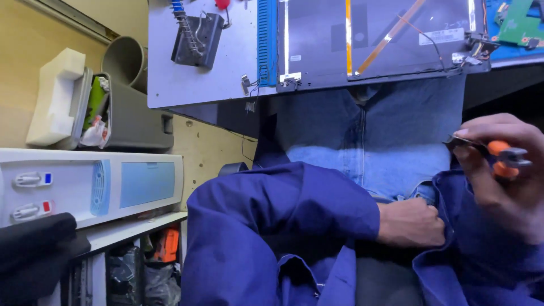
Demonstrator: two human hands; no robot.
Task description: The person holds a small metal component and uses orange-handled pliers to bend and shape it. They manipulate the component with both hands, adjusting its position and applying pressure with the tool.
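The right hand [501, 170] pinches orange-handled pliers [498, 157] at three o'clock; the left hand [411, 222] is pressed together at the blue coat [272, 226]. The opened laptop panel [374, 39] at twelve o'clock lies untouched.

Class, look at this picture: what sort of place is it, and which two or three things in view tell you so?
Probably an electronics repair workshop. On the grey workbench lies an opened flat screen panel with loose wires, beside a green circuit board. The right hand holds an orange-handled hand tool.
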